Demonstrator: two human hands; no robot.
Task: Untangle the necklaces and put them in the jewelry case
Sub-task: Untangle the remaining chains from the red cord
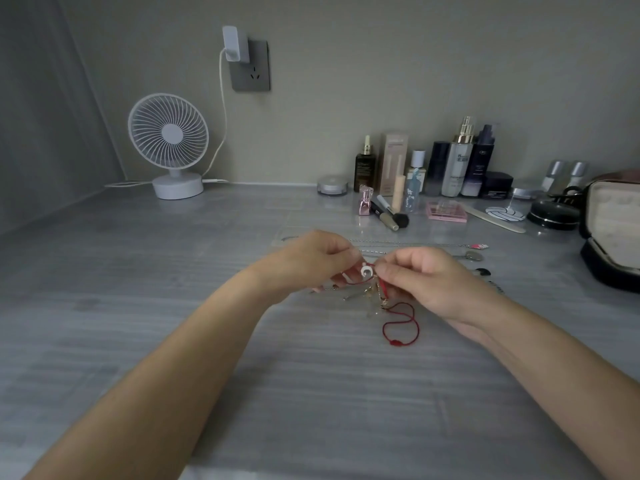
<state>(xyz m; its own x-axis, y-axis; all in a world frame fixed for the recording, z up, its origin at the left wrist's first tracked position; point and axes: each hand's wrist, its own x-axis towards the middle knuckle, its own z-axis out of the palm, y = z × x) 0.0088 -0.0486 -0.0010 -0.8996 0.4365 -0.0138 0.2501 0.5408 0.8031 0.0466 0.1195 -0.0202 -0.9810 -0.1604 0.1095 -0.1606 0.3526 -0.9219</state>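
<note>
Grey streaked worktop (156, 306). Left rear: white round desk fan (168, 136) standing on a disc base, thin white cable (119, 184) trailing beside it. Right rear: row of upright cosmetic bottles (457, 168). In front of them: flat round silver compact (332, 184), black-bristled makeup brush (389, 216) on its side, flat pink palette (446, 211), pale nail file (495, 220), round black compact (553, 214). Far right edge: black jewelry case (609, 230), open, cream lining. Middle: thin silver chains (415, 244) stretched out side by side. Nearer: loose loop of a red cord necklace (401, 323) lying flat.

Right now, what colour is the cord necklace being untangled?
The cord necklace is red, with a white crescent charm; the head view shows it best.
</note>
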